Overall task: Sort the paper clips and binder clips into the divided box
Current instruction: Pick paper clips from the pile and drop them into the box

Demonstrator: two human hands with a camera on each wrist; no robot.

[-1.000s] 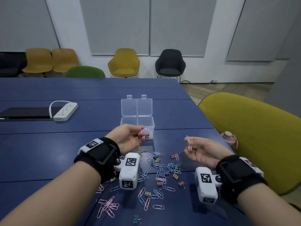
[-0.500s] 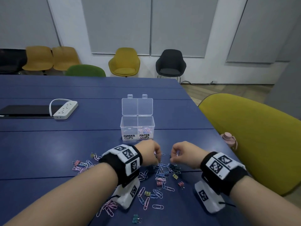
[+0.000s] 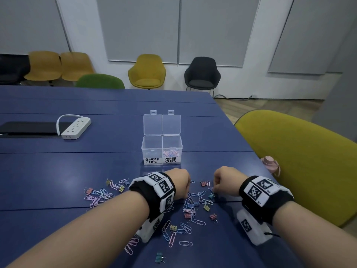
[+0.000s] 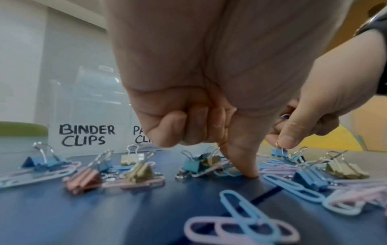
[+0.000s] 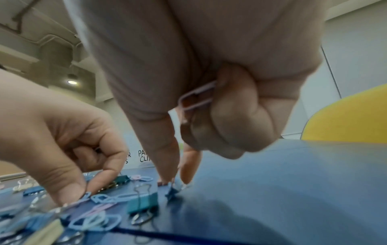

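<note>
The clear divided box [image 3: 152, 151] stands open mid-table, labelled BINDER CLIPS and PAPER CLIPS; pastel paper clips [image 3: 171, 152] lie in the right compartment. Mixed clips [image 3: 190, 207] are scattered in front of it. My left hand [image 3: 181, 185] is down in the pile with fingers curled, thumb and forefinger closing on a light blue paper clip [image 4: 229, 172]. My right hand [image 3: 224, 180] pinches the wire handle of a blue binder clip [image 5: 172, 192] resting on the table. A pink paper clip [image 5: 196, 97] is tucked under its curled fingers.
More clips [image 3: 100, 194] lie to the left of my left wrist. A white power strip [image 3: 76, 127] and a flat black device [image 3: 29, 127] sit at the far left. A yellow chair [image 3: 299, 165] and a pink bottle [image 3: 270, 164] stand off the table's right edge.
Both hands came down from near the box, turned palm-down and dropped into the clip pile. The left hand no longer holds clips over the box; the right now pinches a binder clip.
</note>
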